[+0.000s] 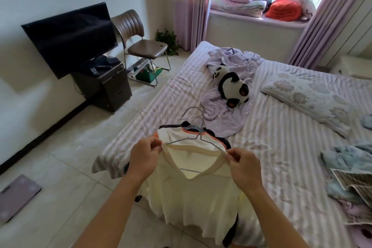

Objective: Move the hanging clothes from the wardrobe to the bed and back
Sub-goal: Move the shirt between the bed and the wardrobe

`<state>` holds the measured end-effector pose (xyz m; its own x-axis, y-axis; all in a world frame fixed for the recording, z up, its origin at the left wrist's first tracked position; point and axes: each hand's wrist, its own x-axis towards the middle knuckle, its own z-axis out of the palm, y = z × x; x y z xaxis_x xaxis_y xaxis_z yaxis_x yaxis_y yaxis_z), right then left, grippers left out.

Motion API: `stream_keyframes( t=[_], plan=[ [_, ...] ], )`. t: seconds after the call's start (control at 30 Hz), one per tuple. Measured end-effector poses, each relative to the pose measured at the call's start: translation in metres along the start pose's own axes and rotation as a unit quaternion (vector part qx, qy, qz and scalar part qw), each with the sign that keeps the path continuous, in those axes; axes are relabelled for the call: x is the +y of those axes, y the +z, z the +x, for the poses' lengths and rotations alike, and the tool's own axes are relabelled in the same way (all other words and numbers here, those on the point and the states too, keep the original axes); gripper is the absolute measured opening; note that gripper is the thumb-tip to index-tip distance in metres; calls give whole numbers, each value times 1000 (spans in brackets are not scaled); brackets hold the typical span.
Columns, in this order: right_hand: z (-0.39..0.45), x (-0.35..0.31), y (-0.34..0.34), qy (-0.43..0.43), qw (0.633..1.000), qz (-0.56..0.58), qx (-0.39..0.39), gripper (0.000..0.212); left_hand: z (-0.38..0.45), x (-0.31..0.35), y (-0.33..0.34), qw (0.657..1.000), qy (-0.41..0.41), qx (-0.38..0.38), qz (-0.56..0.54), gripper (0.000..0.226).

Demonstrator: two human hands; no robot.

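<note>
A cream V-neck top (pixel 193 197) on a thin metal hanger (pixel 198 137) hangs in front of me over the near corner of the striped bed (pixel 281 147). My left hand (pixel 144 157) pinches the top's left shoulder at the neckline. At the right shoulder, my right hand (pixel 244 164) pinches the fabric too. Under the cream top lie other hangered clothes (pixel 213 135), a white garment with orange trim and dark pieces, with their hooks sticking up toward the far side. The wardrobe is out of view.
A panda plush (pixel 231 84) lies on a crumpled lilac cloth mid-bed, a flowered pillow (pixel 314 98) to its right. Blue clothes (pixel 350 159) lie at the right edge. On the left stand a TV (pixel 70 38), a dark cabinet (pixel 108 86), a brown chair (pixel 141 46) and a floor scale (pixel 16 197).
</note>
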<state>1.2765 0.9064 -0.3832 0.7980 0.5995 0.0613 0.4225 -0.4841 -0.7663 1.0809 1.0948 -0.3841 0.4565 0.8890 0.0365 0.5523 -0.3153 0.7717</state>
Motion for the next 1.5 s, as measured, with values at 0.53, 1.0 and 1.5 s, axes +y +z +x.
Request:
stream_keyframes(
  t=[0.53, 1.0, 1.5],
  plan=[
    [181, 62, 116, 41, 999, 10, -28, 12, 186, -48, 106, 998, -26, -13, 54, 14],
    [305, 192, 255, 161, 981, -43, -99, 21, 318, -141, 270, 900, 11, -239, 365, 90],
    [315, 246, 310, 75, 916, -301, -253, 90, 326, -240, 338, 851, 14, -339, 400, 101]
  ],
)
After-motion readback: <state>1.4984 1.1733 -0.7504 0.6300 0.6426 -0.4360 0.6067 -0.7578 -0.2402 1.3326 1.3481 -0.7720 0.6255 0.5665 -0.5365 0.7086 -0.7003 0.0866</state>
